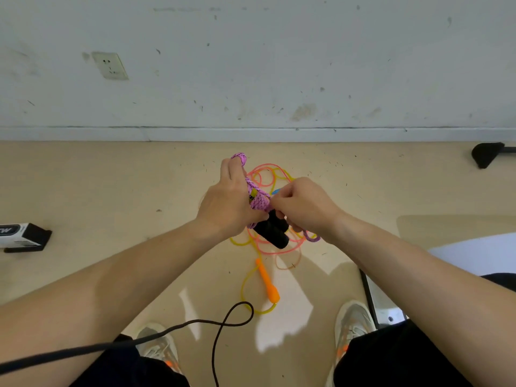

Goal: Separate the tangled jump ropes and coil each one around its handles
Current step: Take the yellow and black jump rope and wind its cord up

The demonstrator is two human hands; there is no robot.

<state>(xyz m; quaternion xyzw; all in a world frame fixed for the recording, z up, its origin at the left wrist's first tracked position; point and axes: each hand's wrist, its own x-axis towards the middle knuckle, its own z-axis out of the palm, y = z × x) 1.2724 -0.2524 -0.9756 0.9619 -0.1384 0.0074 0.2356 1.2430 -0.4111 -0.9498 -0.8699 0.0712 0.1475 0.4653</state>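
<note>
Jump ropes [267, 280] on beige floor [111, 191] by scuffed wall [279, 65]

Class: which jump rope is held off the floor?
The thick pink braided rope, gripped by the left hand and right hand; the thin yellow rope and thin coral rope lie on the floor.

1. Our left hand [226, 202] and right hand [304, 202] are bare, and both forearms are bare as far back as the picture's edge
2. We wear black trousers, seen on the left leg [125, 367] and the right leg [405, 356]
3. Our left shoe [159, 344] and right shoe [353, 319] are pale grey-white trainers with laces
4. Each shoe has a small orange patch near the ankle
5. A thin dark cable [223, 322] crosses our left leg and loops between the shoes
</note>
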